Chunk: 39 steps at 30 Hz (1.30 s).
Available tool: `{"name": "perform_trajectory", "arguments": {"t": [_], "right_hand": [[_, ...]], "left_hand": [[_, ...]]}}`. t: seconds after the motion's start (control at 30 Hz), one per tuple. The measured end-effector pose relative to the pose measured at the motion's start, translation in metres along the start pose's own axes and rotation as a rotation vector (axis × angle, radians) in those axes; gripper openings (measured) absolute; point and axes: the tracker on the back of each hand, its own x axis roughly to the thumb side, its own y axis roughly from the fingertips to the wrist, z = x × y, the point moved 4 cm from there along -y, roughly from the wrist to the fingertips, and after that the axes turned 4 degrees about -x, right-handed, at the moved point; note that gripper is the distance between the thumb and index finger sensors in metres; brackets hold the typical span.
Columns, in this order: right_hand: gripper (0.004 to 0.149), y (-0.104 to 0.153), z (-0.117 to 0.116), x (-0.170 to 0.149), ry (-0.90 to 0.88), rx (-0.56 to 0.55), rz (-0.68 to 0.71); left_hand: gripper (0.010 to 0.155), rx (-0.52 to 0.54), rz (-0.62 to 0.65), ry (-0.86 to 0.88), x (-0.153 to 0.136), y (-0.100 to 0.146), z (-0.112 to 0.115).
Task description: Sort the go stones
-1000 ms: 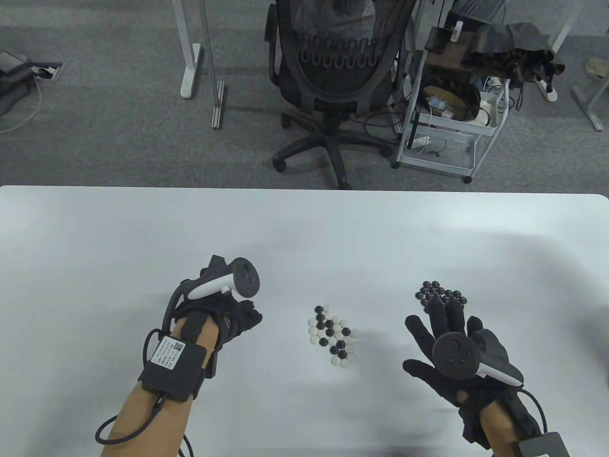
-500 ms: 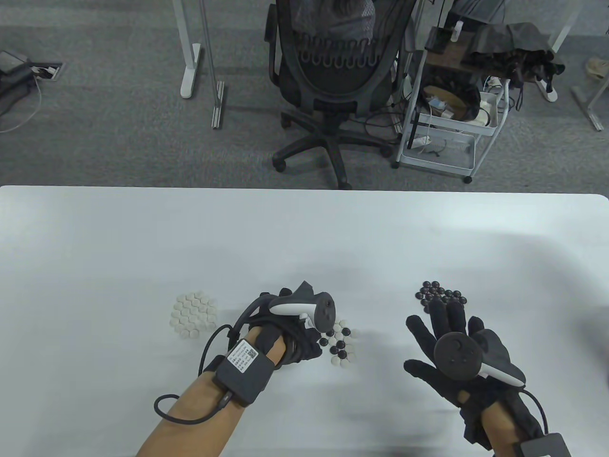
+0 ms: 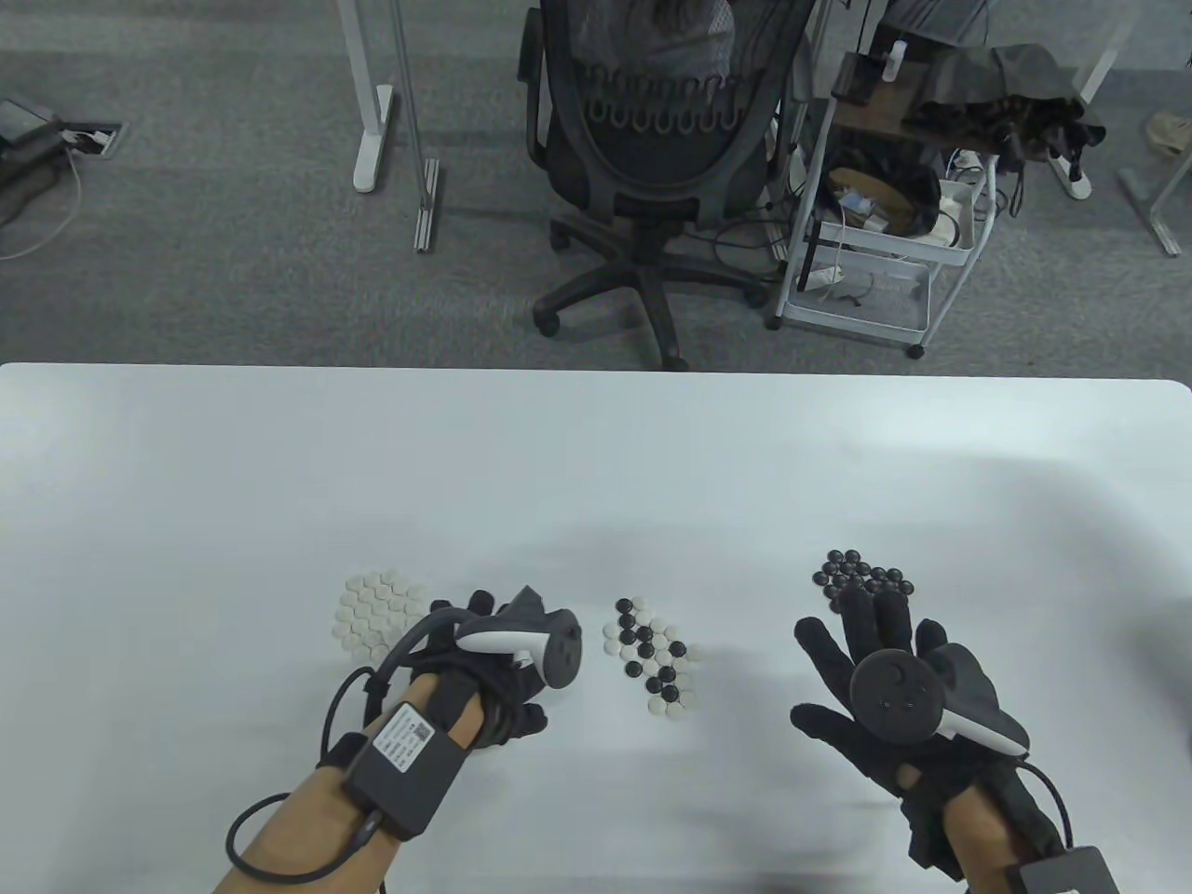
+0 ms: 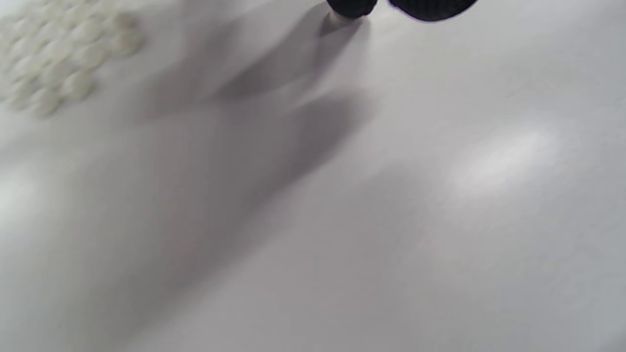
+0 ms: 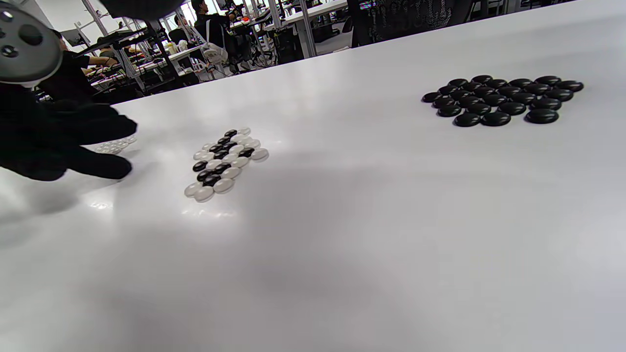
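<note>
A mixed pile of black and white Go stones [image 3: 652, 666] lies at the table's middle front; it also shows in the right wrist view [image 5: 225, 161]. A sorted white pile [image 3: 377, 619] lies to its left and a sorted black pile [image 3: 866, 577] to its right. My left hand [image 3: 507, 694] is curled between the white and mixed piles. In the left wrist view its fingertips [image 4: 352, 5] pinch a small pale stone [image 4: 337, 19] just above the table, with the blurred white pile [image 4: 63, 63] nearby. My right hand [image 3: 866, 652] is spread open and empty just in front of the black pile [image 5: 503, 98].
The white table's [image 3: 596, 447] far edge runs across the middle of the table view. Beyond it stand an office chair [image 3: 643, 140] and a white wire cart [image 3: 875, 233] on grey carpet.
My left hand went from the white pile to the mixed pile, then drew back left with its fingers pinched. The right hand has stayed still.
</note>
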Motion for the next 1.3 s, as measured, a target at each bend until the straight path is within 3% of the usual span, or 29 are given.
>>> {"name": "perform_trajectory", "arguments": {"t": [0.2,0.37,0.7,0.8,0.97,1.1,1.3], "right_hand": [[0.082,-0.001,-0.001,0.001,0.005,0.010,0.000],[0.083,-0.002,-0.002,0.002,0.007,0.016,-0.002],[0.083,-0.001,-0.001,0.002,0.008,0.022,-0.010],[0.083,-0.001,0.000,0.002,0.004,0.018,-0.011],[0.083,0.000,0.002,0.003,0.003,0.011,-0.011],[0.083,0.000,0.003,0.003,0.002,0.005,-0.011],[0.083,0.001,0.003,0.002,-0.002,0.004,-0.011]], "left_hand": [[0.064,-0.003,-0.095,0.170,-0.066,0.019,0.038],[0.065,0.019,-0.125,0.254,-0.090,0.019,0.047],[0.066,0.048,-0.156,0.334,-0.107,0.004,0.030],[0.068,0.121,-0.162,0.388,-0.112,0.015,0.002],[0.070,0.325,-0.042,0.496,-0.091,0.041,-0.065],[0.069,0.306,0.064,0.468,-0.050,0.030,-0.096],[0.067,0.211,0.141,0.279,0.031,-0.015,-0.119]]}}
